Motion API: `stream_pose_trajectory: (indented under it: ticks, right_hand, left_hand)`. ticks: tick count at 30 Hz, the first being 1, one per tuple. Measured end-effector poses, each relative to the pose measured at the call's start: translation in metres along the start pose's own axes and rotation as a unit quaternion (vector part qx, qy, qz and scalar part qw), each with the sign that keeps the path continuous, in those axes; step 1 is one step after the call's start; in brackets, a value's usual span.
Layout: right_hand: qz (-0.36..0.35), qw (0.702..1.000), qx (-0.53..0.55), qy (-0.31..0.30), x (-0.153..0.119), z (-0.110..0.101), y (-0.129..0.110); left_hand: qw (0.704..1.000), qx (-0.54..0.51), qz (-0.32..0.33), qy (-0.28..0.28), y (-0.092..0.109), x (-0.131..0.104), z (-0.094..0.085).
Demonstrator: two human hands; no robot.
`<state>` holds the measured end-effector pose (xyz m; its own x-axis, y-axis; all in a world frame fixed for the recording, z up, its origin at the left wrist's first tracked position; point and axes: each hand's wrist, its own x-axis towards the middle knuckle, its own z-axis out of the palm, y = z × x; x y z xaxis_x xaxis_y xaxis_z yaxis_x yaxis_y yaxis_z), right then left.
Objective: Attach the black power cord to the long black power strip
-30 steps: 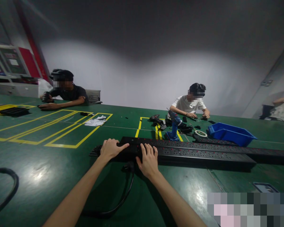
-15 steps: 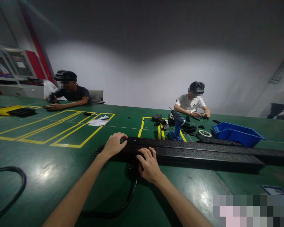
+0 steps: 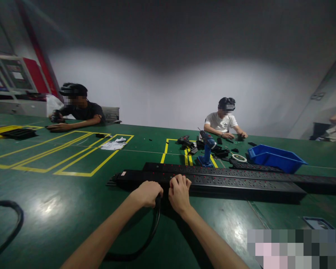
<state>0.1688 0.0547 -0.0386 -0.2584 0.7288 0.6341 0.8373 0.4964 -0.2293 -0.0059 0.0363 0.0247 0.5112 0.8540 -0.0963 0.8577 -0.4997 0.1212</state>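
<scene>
Two long black power strips lie side by side across the table, their outlets facing up. Along the front side of the nearer power strip, my left hand is closed on the end of a thick black cable. The cable's connector is hidden by my fingers. My right hand grips the same strip just to the right, fingers curled over its top and thumb at the front edge. Behind it, the farther power strip reaches beyond the right edge of view.
A blue cordless drill stands upright beyond the strips, beside a blue bin and a roll of tape. Papers lie within yellow tape lines. Another cable loops at left. Two people sit across the green table.
My left hand has come off the strip tops and moved down to the cable at the front side. My right hand has shifted slightly right and its fingers have curled in on the nearer strip.
</scene>
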Motion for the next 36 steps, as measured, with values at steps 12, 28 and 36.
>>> stream_pose_trajectory:
  ticks: [12, 28, 36]
  right_hand:
    - [0.088, 0.992, 0.082, 0.038, 0.001, -0.004, 0.007]
    - [0.109, 0.988, 0.093, 0.054, 0.002, -0.001, 0.007]
    - [0.101, 0.99, 0.079, 0.051, 0.002, -0.001, 0.009]
  left_hand:
    - [0.958, -0.227, 0.089, 0.151, -0.019, 0.002, -0.032]
    - [0.903, -0.323, -0.013, 0.284, -0.031, 0.041, 0.01]
    - [0.929, -0.304, -0.001, 0.21, -0.028, 0.046, -0.01]
